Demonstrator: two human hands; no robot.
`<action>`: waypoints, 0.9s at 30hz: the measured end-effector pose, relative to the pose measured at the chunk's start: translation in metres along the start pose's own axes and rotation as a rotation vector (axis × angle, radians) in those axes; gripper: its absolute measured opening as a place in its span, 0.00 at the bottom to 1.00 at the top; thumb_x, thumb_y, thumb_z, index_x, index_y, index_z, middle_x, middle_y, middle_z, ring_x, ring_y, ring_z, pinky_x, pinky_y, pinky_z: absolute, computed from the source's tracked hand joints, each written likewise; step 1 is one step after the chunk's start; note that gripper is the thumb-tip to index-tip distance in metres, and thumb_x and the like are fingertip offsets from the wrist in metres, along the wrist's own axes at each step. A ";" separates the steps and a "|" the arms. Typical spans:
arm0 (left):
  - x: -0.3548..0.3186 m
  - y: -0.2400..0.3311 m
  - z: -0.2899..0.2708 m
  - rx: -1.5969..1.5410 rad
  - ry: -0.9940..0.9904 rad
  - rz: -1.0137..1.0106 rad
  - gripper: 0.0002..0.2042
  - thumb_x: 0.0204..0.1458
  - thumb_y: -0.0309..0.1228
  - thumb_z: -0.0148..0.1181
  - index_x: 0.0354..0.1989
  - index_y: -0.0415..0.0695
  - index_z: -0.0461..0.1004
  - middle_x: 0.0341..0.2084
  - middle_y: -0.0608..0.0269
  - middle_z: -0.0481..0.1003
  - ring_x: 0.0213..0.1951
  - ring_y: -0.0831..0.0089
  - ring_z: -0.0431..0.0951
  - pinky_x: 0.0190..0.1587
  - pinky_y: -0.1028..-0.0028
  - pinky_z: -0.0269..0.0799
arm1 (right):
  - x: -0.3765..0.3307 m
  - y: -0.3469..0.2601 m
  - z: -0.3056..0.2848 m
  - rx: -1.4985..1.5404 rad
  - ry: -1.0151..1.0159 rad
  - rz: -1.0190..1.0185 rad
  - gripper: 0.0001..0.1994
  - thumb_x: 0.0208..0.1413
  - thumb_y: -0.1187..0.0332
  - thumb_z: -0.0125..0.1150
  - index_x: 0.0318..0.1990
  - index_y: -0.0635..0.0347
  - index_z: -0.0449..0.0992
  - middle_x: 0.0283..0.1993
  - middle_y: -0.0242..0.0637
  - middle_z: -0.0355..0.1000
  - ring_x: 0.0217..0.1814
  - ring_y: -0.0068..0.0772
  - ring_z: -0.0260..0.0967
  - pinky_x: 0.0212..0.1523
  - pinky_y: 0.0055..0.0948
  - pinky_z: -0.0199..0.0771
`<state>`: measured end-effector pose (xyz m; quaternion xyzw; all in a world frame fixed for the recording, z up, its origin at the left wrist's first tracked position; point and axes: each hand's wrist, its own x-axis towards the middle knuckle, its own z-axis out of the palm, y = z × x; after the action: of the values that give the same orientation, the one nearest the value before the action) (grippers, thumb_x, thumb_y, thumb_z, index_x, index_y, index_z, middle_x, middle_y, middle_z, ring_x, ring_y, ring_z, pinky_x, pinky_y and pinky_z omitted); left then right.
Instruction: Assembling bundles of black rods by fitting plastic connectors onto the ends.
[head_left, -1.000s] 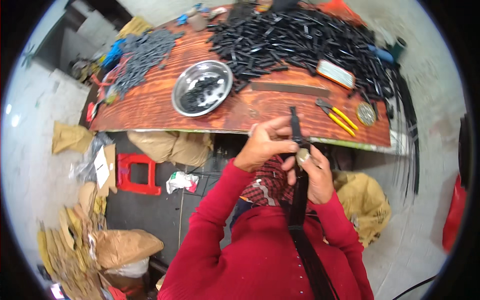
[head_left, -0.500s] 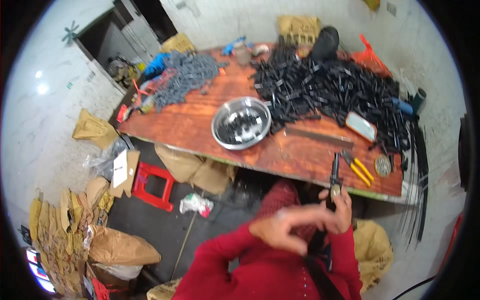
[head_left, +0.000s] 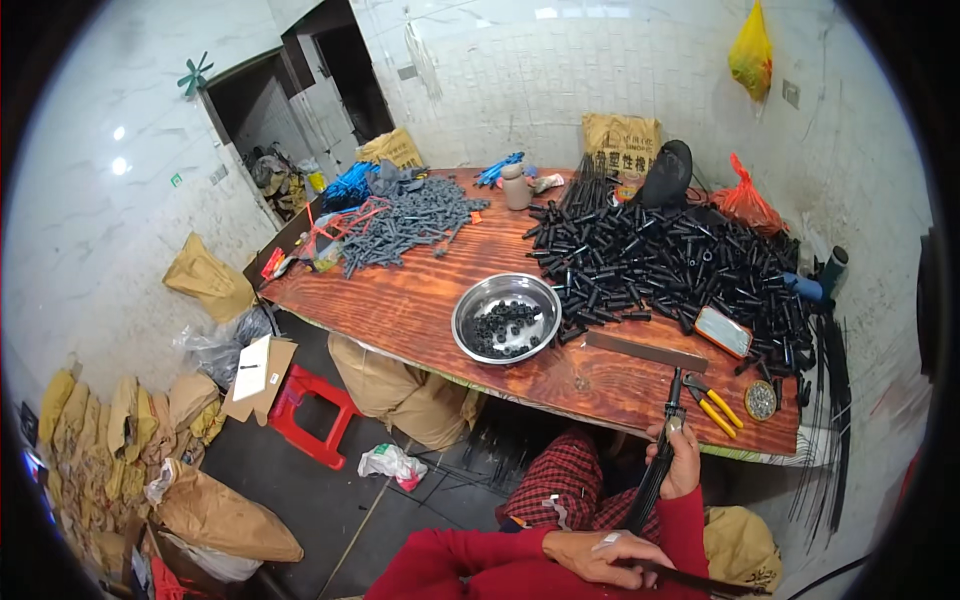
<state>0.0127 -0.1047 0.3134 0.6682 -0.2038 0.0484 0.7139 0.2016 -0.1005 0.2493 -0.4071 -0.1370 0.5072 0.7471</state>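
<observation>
My right hand (head_left: 682, 462) is closed around a bundle of thin black rods (head_left: 652, 488), with the thumb on a slim black tubular piece (head_left: 676, 392) that points up toward the table edge. Lower down, my left hand (head_left: 606, 556) lies before my lap, its fingers curled at the end of a dark strip (head_left: 700, 582) whose kind I cannot make out. Just beyond the right hand are yellow-handled pliers (head_left: 717, 408), a flat metal bar (head_left: 645, 350) and a round tin of small bits (head_left: 761, 400).
A steel bowl (head_left: 507, 285) holds small black parts. Black tubular pieces (head_left: 650, 255) are heaped at the table's back right, grey pieces (head_left: 410, 222) at the back left. A red stool (head_left: 320, 440) and brown sacks (head_left: 225, 510) stand on the floor at left.
My left hand has moved down and away from the right hand, toward my lap. The right hand keeps its hold, slightly lower in view. The view has tilted upward, showing more wall.
</observation>
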 end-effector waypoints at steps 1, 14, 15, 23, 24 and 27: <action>0.001 -0.003 0.003 0.011 0.072 -0.014 0.20 0.65 0.33 0.52 0.61 0.34 0.66 0.36 0.54 0.77 0.38 0.66 0.77 0.43 0.68 0.72 | 0.001 -0.001 0.002 -0.001 -0.001 0.003 0.08 0.66 0.67 0.52 0.47 0.60 0.71 0.36 0.43 0.78 0.23 0.28 0.74 0.21 0.26 0.77; 0.000 0.026 -0.028 0.273 0.888 -0.009 0.07 0.66 0.26 0.46 0.41 0.36 0.70 0.29 0.62 0.74 0.35 0.74 0.75 0.42 0.73 0.72 | 0.021 -0.014 0.071 -0.263 -0.047 -0.495 0.10 0.70 0.65 0.50 0.45 0.63 0.69 0.35 0.41 0.77 0.24 0.24 0.72 0.27 0.23 0.74; 0.003 0.029 -0.030 0.202 0.979 0.009 0.08 0.67 0.27 0.45 0.43 0.36 0.70 0.29 0.64 0.72 0.34 0.77 0.73 0.41 0.74 0.71 | 0.021 -0.014 0.076 -0.261 -0.056 -0.492 0.10 0.70 0.65 0.50 0.45 0.63 0.69 0.35 0.41 0.77 0.24 0.24 0.72 0.27 0.23 0.74; 0.012 0.000 -0.079 0.015 1.306 0.134 0.17 0.68 0.37 0.50 0.57 0.37 0.67 0.33 0.69 0.70 0.32 0.81 0.68 0.34 0.79 0.67 | 0.049 0.009 0.087 -0.481 -0.162 -0.550 0.12 0.69 0.63 0.54 0.46 0.64 0.72 0.35 0.32 0.74 0.33 0.18 0.69 0.33 0.21 0.68; 0.012 0.003 -0.079 0.019 1.313 0.138 0.17 0.68 0.37 0.50 0.57 0.37 0.67 0.33 0.69 0.70 0.32 0.81 0.68 0.34 0.79 0.67 | 0.052 0.013 0.085 -0.497 -0.155 -0.563 0.12 0.68 0.63 0.54 0.47 0.65 0.72 0.36 0.32 0.74 0.34 0.19 0.68 0.35 0.22 0.68; 0.015 0.010 -0.079 0.226 1.370 0.076 0.18 0.67 0.36 0.52 0.61 0.42 0.66 0.33 0.72 0.68 0.30 0.85 0.66 0.33 0.83 0.64 | 0.053 0.014 0.085 -0.504 -0.171 -0.556 0.13 0.68 0.64 0.53 0.49 0.65 0.73 0.38 0.32 0.74 0.37 0.21 0.69 0.38 0.25 0.69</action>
<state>0.0404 -0.0302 0.3264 0.5497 0.2755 0.5052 0.6056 0.1640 -0.0123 0.2813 -0.4816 -0.4245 0.2677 0.7185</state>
